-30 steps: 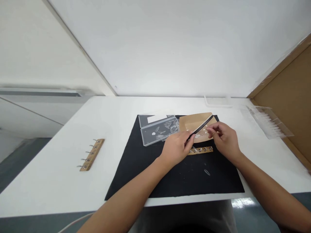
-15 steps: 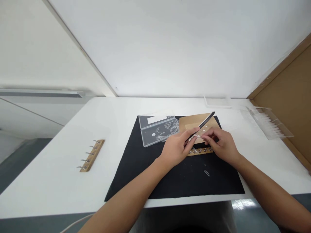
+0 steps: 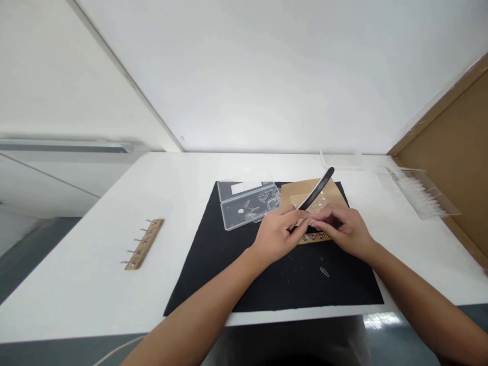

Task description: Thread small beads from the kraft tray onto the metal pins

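My left hand (image 3: pixel 280 230) is closed round a black nail file (image 3: pixel 317 190), whose free end points up and to the right. My right hand (image 3: pixel 345 227) is closed in a pinch. Its fingertips meet those of the left hand, and whatever they hold is hidden or too small to name. Under the hands lies a wooden strip with metal clips (image 3: pixel 313 238), partly covered by the fingers. Behind them a brown paper sheet (image 3: pixel 335 191) carries small whitish pieces. One clear false nail tip (image 3: pixel 324 272) rests on the black mat (image 3: pixel 282 292) in front.
An open clear plastic box (image 3: pixel 233 223) with several clear nail tips sits at the mat's back left. Another clip strip (image 3: pixel 145 245) lies on the white table (image 3: pixel 95 284) to the left. Clear plastic trays (image 3: pixel 425 195) stand at the back right, near a brown panel (image 3: pixel 453 137).
My hands have come together at the fingertips. The nail file has turned more upright, its free end shifting slightly left and up. The box and loose nail tip stay in place.
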`<state>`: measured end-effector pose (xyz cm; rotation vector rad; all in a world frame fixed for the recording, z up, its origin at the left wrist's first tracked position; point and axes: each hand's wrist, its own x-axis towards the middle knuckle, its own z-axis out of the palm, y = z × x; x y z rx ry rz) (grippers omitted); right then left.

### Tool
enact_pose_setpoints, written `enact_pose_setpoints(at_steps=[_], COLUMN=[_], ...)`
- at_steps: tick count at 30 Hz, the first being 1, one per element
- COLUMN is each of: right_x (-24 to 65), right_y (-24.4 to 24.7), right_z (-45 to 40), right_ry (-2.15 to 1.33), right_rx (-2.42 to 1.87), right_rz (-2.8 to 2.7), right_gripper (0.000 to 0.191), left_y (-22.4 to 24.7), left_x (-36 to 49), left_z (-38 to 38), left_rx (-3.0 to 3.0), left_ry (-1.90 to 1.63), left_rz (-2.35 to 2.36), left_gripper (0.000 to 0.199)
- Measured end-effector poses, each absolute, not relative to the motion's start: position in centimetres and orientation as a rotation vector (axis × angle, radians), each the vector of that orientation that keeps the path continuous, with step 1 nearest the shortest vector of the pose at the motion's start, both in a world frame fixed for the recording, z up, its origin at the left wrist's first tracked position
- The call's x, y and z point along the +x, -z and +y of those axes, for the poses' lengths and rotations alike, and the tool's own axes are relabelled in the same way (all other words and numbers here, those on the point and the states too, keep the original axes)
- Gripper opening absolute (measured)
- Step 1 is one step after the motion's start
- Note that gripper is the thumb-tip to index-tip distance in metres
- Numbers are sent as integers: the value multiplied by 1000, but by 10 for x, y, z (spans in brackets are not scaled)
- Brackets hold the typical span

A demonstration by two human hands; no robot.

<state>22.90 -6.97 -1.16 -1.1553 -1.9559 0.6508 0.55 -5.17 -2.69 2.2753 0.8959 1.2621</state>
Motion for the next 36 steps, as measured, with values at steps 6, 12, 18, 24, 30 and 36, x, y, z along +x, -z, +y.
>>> enact_pose_setpoints(at_steps=[6, 12, 18, 24, 30, 36], right_x=[225, 217, 218, 223, 225, 222], right_y=[17, 21, 19, 14, 14, 14], right_z=[-71, -74, -74, -74, -71, -67], right_ry=[-640, -470, -463, -387, -169, -49], right_rx=[-1169, -1225, -1249, -1288, -1264, -1192], right_rz=[-1891, -1843, -1788, -1805, -1820, -1812], right_gripper=[15, 15, 13, 11, 7, 7], left_y=[26, 27, 26, 26, 25, 29], left_x=[9, 9, 6, 8, 9, 9], left_z=[-53, -53, -53, -56, -57, -56], left_rx=[2194, 2229, 2339, 2322, 2266, 2370], left_ry=[-1246, -1148, -958, -959, -955, -848], left_rz=[921, 1000, 1070, 1116, 1245, 1155], left_gripper=[19, 21, 27, 36, 50, 39])
